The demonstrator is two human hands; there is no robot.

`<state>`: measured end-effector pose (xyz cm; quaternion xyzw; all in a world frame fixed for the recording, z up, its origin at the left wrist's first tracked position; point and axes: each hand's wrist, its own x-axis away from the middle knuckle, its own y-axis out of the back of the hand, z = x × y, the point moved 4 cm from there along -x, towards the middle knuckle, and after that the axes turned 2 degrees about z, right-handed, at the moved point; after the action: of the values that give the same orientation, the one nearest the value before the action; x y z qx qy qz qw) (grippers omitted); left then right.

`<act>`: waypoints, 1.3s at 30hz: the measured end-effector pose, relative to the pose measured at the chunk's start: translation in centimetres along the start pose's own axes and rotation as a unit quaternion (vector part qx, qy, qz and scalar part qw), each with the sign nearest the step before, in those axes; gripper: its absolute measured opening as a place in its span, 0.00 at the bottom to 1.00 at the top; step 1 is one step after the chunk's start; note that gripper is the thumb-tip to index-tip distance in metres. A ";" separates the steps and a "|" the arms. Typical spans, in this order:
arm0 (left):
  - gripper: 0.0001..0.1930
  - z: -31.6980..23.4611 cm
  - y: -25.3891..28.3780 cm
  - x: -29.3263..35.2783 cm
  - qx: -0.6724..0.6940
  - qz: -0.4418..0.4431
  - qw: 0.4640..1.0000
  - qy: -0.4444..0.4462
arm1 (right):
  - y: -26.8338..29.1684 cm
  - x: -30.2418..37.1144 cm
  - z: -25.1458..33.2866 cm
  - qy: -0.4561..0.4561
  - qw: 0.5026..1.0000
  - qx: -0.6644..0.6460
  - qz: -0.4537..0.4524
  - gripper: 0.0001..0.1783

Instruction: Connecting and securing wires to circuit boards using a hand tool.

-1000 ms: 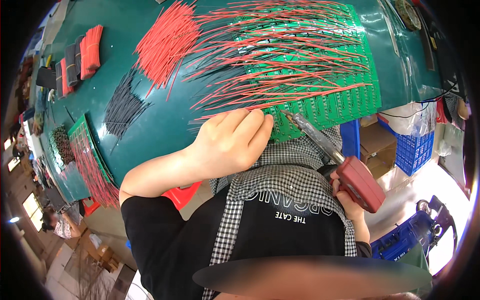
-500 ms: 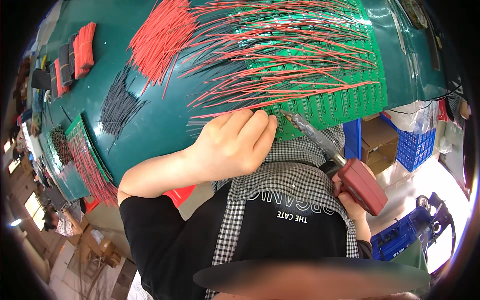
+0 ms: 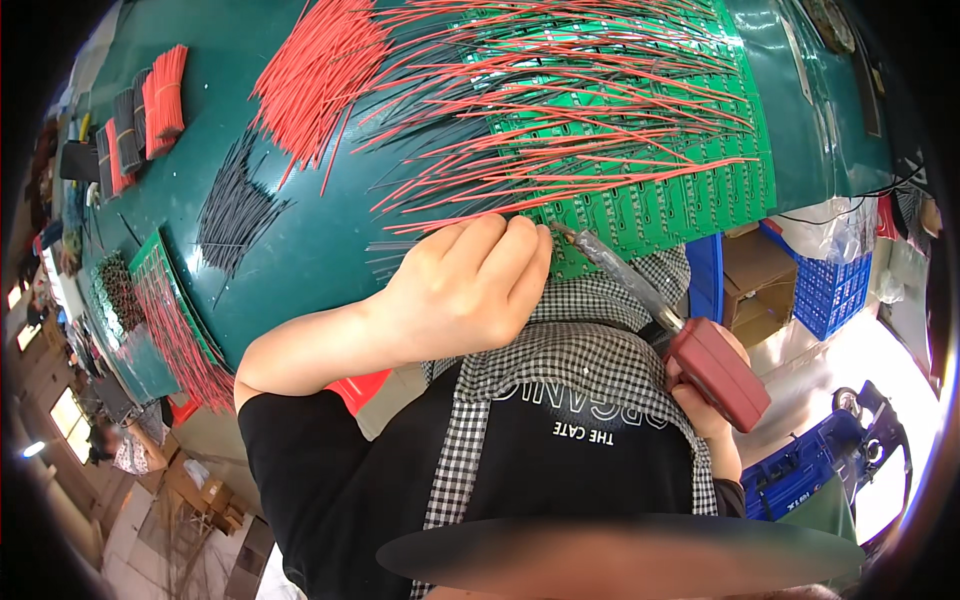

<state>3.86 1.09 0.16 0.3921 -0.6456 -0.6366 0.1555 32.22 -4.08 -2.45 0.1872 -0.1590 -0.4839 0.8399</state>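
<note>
My left hand (image 3: 465,285) rests curled at the near edge of a green circuit board panel (image 3: 650,205), its fingertips pinching a thin wire against the board. Many red and black wires (image 3: 560,110) stick out from the board. My right hand (image 3: 700,405) grips the red handle of a soldering iron (image 3: 715,370). Its metal tip (image 3: 565,233) touches the board's near edge just right of my left fingertips.
A loose pile of red wires (image 3: 320,70) and a pile of black wires (image 3: 235,210) lie on the green table (image 3: 300,260). Bundled wires (image 3: 140,120) and another wired board (image 3: 160,310) sit at the left. Blue crates (image 3: 830,290) and cardboard boxes stand under the table at the right.
My left hand has shifted slightly along the board edge; the soldering iron tip stays at the same spot beside the fingertips.
</note>
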 end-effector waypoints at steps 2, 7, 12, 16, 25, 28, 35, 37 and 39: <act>0.16 -0.1 0.0 0.0 -0.006 0.004 1.000 -0.001 | -0.1 -0.6 0.7 0.016 1.000 -0.009 -0.017 0.24; 0.16 -0.2 -0.1 0.0 -0.023 0.004 1.000 -0.011 | 0.0 1.5 -0.5 -0.041 0.992 -0.109 -0.050 0.33; 0.16 -0.4 -0.2 0.0 -0.059 0.000 0.998 -0.027 | -0.4 3.1 -1.5 -0.127 0.989 -0.007 -0.081 0.24; 0.09 -0.4 -0.2 -0.3 -0.076 -0.040 0.995 -0.044 | -0.6 3.6 -1.9 -0.175 0.977 -0.041 -0.112 0.19; 0.18 -0.1 0.5 -1.4 0.069 0.007 0.997 0.024 | -0.3 1.7 -0.7 -0.212 0.972 -0.052 -0.088 0.16; 0.18 -0.3 0.0 -1.7 0.047 -0.008 0.999 -0.005 | -0.8 3.2 -1.8 -0.207 0.970 -0.044 -0.119 0.19; 0.17 -0.6 -0.4 -1.8 0.020 0.024 1.000 0.003 | -0.3 3.2 -2.1 -0.176 0.979 -0.081 -0.071 0.23; 0.17 -0.6 -0.4 -1.8 0.020 0.030 0.999 0.003 | -0.2 3.2 -2.1 -0.152 0.980 -0.105 -0.072 0.25; 0.17 -0.6 -0.4 -1.7 0.024 0.027 0.999 0.009 | 0.1 3.2 -2.1 -0.143 0.984 -0.093 -0.052 0.27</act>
<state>5.52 1.95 0.35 0.3840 -0.6694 -0.6132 0.1685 34.77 -6.50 -4.02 0.0449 -0.2218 -0.5616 0.7958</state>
